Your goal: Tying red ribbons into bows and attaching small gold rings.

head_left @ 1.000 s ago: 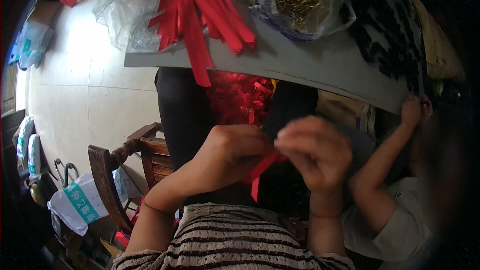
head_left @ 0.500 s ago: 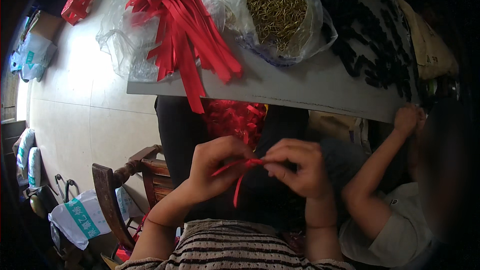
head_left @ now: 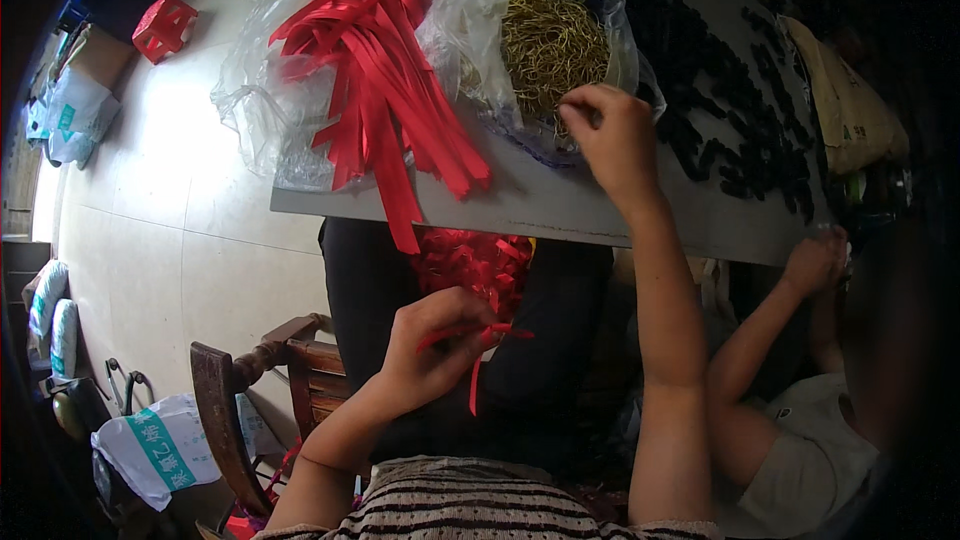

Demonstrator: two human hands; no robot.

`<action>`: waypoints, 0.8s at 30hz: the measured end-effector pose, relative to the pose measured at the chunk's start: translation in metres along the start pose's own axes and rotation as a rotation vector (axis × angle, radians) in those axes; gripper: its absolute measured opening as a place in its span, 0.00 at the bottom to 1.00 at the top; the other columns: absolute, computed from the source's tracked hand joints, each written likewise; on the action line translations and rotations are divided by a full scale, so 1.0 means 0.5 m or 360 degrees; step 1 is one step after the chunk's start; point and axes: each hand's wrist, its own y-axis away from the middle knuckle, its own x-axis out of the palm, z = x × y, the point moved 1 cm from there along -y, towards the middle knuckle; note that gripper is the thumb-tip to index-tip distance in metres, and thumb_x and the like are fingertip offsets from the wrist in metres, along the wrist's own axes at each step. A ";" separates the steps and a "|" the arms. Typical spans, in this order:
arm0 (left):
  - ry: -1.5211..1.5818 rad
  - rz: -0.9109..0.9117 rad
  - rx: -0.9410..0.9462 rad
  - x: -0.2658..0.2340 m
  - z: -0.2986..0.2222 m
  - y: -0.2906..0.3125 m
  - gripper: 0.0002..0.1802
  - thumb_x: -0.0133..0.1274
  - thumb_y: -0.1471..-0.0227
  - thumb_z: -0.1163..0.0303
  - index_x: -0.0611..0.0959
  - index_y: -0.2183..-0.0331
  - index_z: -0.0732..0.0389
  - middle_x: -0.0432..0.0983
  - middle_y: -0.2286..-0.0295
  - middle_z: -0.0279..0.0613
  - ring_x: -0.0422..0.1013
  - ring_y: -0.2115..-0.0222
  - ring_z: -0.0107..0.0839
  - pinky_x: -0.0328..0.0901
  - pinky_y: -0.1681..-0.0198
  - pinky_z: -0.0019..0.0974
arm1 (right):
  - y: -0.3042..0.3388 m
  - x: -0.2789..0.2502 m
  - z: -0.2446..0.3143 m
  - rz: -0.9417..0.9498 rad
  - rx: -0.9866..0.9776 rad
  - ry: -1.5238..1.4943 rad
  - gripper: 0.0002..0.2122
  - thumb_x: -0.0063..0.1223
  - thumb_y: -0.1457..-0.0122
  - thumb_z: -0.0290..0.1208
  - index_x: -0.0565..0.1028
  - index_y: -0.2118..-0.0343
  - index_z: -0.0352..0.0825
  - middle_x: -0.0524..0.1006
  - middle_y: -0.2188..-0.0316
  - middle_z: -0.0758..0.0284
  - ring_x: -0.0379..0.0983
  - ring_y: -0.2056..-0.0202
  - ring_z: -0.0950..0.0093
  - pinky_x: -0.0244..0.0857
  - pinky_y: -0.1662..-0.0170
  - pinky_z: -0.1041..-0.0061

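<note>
Low over my lap, my left hand (head_left: 435,350) is closed on a thin red ribbon (head_left: 474,380). The ribbon is tied or folded into a small bow-like shape, with one end hanging down and another sticking out to the right. My right hand (head_left: 615,135) reaches over the table to the front edge of a clear plastic bag full of thin gold strands (head_left: 555,35). Its thumb and forefinger are pinched together beside the strands; whatever lies between the tips is too small to make out. Left of that bag, a bundle of long red ribbons (head_left: 375,90) hangs over the table edge.
Many short black pieces (head_left: 740,140) cover the table's (head_left: 470,225) right side. A red heap (head_left: 475,265) sits between my knees. At right, another person's hand (head_left: 815,260) works by the table corner. A wooden chair (head_left: 225,410) and a red stool (head_left: 165,28) stand left.
My right hand has let go of the red ribbon and moved up and forward to the bag of gold strands. My left hand still holds the ribbon in nearly the same place.
</note>
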 end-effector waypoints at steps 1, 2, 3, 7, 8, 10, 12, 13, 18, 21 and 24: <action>0.0033 0.0004 -0.0006 -0.001 -0.001 -0.003 0.08 0.53 0.62 0.84 0.77 0.74 0.66 0.73 0.74 0.43 0.71 0.74 0.31 0.64 0.68 0.28 | 0.000 -0.012 0.000 -0.0069 0.0120 -0.0195 0.04 0.53 0.52 0.21 0.74 0.72 0.31 0.74 0.73 0.64 0.72 0.71 0.66 0.65 0.70 0.73; 0.0040 0.0003 -0.0001 -0.001 0.002 -0.006 0.08 0.53 0.62 0.84 0.77 0.74 0.66 0.73 0.74 0.43 0.71 0.74 0.31 0.64 0.68 0.28 | 0.000 -0.021 0.002 -0.0069 0.0116 -0.0188 0.04 0.53 0.52 0.21 0.74 0.72 0.31 0.74 0.73 0.64 0.72 0.71 0.66 0.65 0.70 0.73; 0.0002 0.0007 0.0079 -0.001 0.006 -0.012 0.08 0.53 0.62 0.85 0.77 0.73 0.66 0.73 0.73 0.43 0.71 0.73 0.31 0.64 0.68 0.29 | 0.002 -0.032 0.004 -0.0143 0.0092 -0.0116 0.03 0.53 0.53 0.20 0.74 0.73 0.31 0.74 0.74 0.64 0.72 0.72 0.67 0.65 0.71 0.73; -0.0309 -0.0295 0.0333 0.005 -0.017 -0.028 0.11 0.55 0.62 0.85 0.78 0.71 0.65 0.73 0.69 0.43 0.72 0.73 0.34 0.66 0.71 0.29 | 0.050 -0.082 0.081 0.0073 -0.0299 0.0235 0.04 0.54 0.56 0.20 0.71 0.75 0.32 0.72 0.75 0.64 0.71 0.74 0.68 0.65 0.72 0.73; -0.0286 -0.0289 0.0351 0.013 -0.028 -0.040 0.11 0.55 0.62 0.85 0.78 0.71 0.65 0.73 0.69 0.43 0.72 0.73 0.34 0.66 0.71 0.29 | 0.075 -0.109 0.111 0.0292 -0.0423 0.0284 0.05 0.54 0.56 0.20 0.70 0.76 0.32 0.71 0.74 0.64 0.71 0.74 0.68 0.65 0.72 0.72; -0.0510 -0.0146 0.0534 0.021 -0.041 -0.057 0.12 0.55 0.64 0.85 0.78 0.71 0.64 0.72 0.65 0.46 0.73 0.71 0.35 0.67 0.69 0.32 | 0.121 -0.116 0.148 0.0512 -0.0548 0.0309 0.05 0.54 0.57 0.20 0.70 0.76 0.32 0.71 0.73 0.64 0.71 0.75 0.67 0.65 0.71 0.72; -0.0498 -0.0070 0.0524 0.019 -0.035 -0.060 0.12 0.55 0.64 0.85 0.78 0.70 0.64 0.73 0.66 0.46 0.73 0.71 0.35 0.68 0.68 0.32 | 0.149 -0.112 0.164 0.0579 -0.0611 -0.0097 0.06 0.54 0.58 0.23 0.67 0.79 0.35 0.68 0.76 0.64 0.70 0.76 0.66 0.65 0.74 0.67; -0.0485 0.0008 0.0517 0.018 -0.033 -0.060 0.13 0.56 0.64 0.85 0.78 0.70 0.64 0.73 0.66 0.47 0.73 0.71 0.36 0.68 0.67 0.32 | 0.150 -0.112 0.161 0.0577 -0.0608 -0.0096 0.06 0.54 0.58 0.23 0.67 0.79 0.35 0.68 0.76 0.64 0.70 0.76 0.66 0.65 0.74 0.67; -0.0008 0.0144 0.0335 -0.004 -0.026 -0.043 0.09 0.56 0.62 0.83 0.79 0.71 0.65 0.74 0.68 0.45 0.72 0.70 0.33 0.67 0.67 0.31 | 0.192 -0.090 0.125 0.0817 0.0056 -0.1780 0.04 0.53 0.53 0.23 0.70 0.75 0.31 0.70 0.72 0.69 0.68 0.75 0.79 0.63 0.73 0.81; 0.0523 0.0122 0.0162 -0.011 0.000 -0.039 0.05 0.57 0.60 0.79 0.79 0.74 0.66 0.74 0.69 0.44 0.71 0.68 0.31 0.66 0.63 0.31 | 0.236 -0.073 0.133 0.0900 0.0889 -0.2957 0.03 0.52 0.49 0.22 0.71 0.72 0.30 0.72 0.72 0.71 0.67 0.74 0.83 0.61 0.71 0.85; 0.1292 0.0097 0.0150 0.005 0.029 -0.038 0.06 0.56 0.56 0.73 0.78 0.74 0.65 0.74 0.71 0.44 0.70 0.65 0.32 0.63 0.57 0.34 | 0.277 -0.043 0.142 0.0813 0.0980 -0.2596 0.05 0.52 0.49 0.19 0.72 0.68 0.30 0.73 0.74 0.71 0.68 0.73 0.82 0.64 0.71 0.83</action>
